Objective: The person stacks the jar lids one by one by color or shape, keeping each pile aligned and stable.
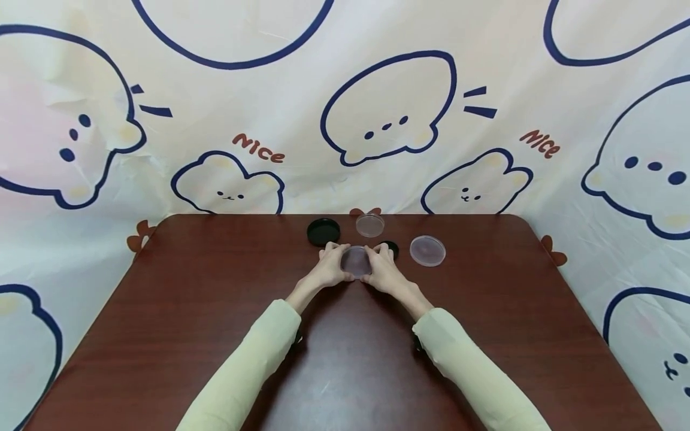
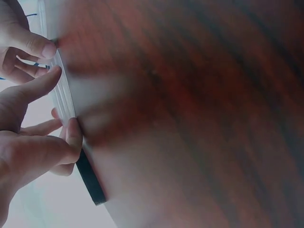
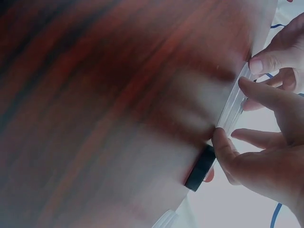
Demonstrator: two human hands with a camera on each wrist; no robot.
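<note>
1. Lying between the left hand [image 1: 330, 267] and right hand [image 1: 385, 271], a clear dish [image 1: 357, 262] is on or just above the tabletop [image 1: 215, 323].
2. Their fingers pinch its opposite sides.
3. Beyond that dish: a large black disc [image 1: 323, 231] leftward, a second clear dish [image 1: 369, 225] slightly right.
4. Right of it: a small black disc [image 1: 393, 249] near, a third clear dish [image 1: 427, 251] farther.

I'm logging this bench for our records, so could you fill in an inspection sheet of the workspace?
Surface: dark brown, wood-grained table, shiny in places.
Job's things: clear round dish, near the table's far end.
Clutter: large black dish beyond the left hand; another clear dish at the back edge; small black disc, partly hidden by the right hand; third clear dish, farther right.
Hands: both grip the clear round dish, from opposite sides.
Cables: nothing seen.
Surroundings: pale cloth printed with cartoon outlines and "Nice".
</note>
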